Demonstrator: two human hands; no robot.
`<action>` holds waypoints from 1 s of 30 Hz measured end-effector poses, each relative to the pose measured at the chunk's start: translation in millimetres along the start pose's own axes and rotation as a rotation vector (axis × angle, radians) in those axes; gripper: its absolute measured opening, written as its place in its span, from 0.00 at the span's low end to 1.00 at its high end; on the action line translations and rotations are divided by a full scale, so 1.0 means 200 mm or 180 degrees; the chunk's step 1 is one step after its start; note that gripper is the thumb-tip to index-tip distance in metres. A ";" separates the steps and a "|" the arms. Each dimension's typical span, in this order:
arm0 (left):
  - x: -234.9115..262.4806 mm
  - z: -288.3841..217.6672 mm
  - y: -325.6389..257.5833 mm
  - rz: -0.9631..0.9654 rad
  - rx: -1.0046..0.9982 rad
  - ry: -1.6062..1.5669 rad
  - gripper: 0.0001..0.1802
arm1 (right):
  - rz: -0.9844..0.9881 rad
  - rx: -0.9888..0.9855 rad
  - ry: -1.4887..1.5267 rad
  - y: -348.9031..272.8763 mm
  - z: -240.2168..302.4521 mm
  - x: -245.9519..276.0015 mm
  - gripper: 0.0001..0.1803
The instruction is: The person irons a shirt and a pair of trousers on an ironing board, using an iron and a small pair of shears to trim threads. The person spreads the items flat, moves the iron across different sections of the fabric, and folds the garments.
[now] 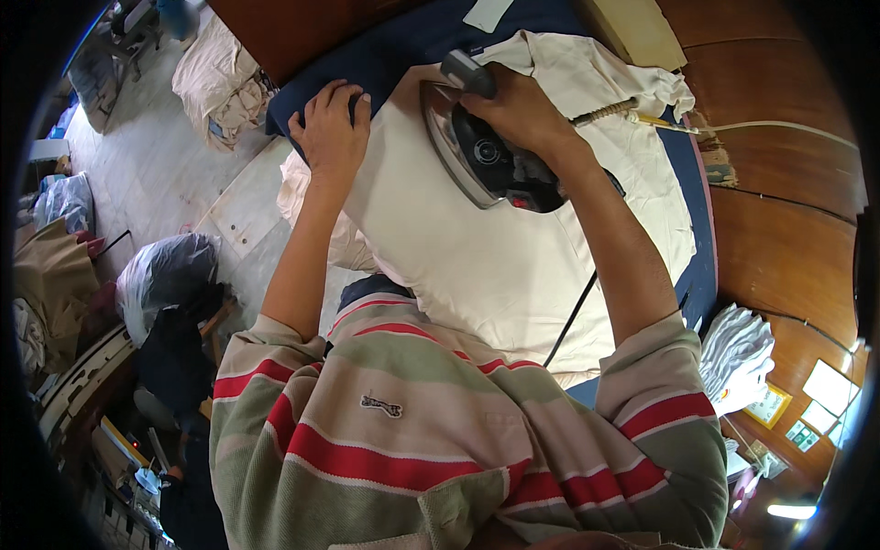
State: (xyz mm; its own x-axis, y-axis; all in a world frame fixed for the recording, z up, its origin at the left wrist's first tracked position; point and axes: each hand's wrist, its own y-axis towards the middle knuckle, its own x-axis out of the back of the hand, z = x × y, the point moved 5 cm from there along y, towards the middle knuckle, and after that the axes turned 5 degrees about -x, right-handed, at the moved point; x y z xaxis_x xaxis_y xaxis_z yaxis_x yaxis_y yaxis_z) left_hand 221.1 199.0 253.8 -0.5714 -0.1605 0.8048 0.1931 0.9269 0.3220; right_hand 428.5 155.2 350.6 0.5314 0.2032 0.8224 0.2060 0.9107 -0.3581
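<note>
A cream-coloured garment (440, 266) lies spread over a dark blue padded ironing table (385, 57). On its far part rests a black steam iron (495, 151), tilted on the cloth with its metal soleplate edge facing left. My right hand (518, 105) is wrapped round the iron's handle. To the left, my left hand (332, 128) lies with fingers spread on the dark blue edge, beside the garment's border. Part of the garment hangs over the table's near left side. A hose and a black cord run from the iron.
A cream block (635, 35) and a white card (488, 14) sit at the far edge. Wooden panelling (779, 220) borders the right, with a stack of folded white cloth (736, 353) nearby. Bundled cloth (218, 73) and plastic bags (165, 275) lie on the floor at left.
</note>
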 end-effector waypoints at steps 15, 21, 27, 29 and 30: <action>-0.30 -0.13 0.34 0.0775 -0.0774 0.0171 0.11 | -0.0007 0.0032 -0.0065 -0.03 0.00 0.01 0.28; -0.30 -0.10 0.39 0.0913 -0.0761 -0.0202 0.11 | 0.0010 0.0291 -0.0146 0.04 0.06 0.03 0.28; 0.04 0.02 0.09 -0.0034 -0.0091 -0.0421 0.11 | -0.0137 0.0317 -0.0064 0.08 0.04 0.00 0.31; 0.12 0.06 -0.14 -0.0211 0.0053 -0.0047 0.11 | -0.0134 0.0370 -0.0135 0.10 0.07 0.01 0.31; 0.13 0.06 -0.21 -0.0153 0.0052 0.0001 0.10 | -0.0131 0.0402 -0.0169 0.11 0.09 0.01 0.31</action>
State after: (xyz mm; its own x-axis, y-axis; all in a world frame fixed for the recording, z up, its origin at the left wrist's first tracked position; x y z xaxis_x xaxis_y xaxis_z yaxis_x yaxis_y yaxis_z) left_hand 189.5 160.4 255.1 -0.5795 -0.2050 0.7887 0.1522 0.9236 0.3519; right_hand 419.0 182.1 352.3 0.4797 0.1804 0.8587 0.1199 0.9560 -0.2678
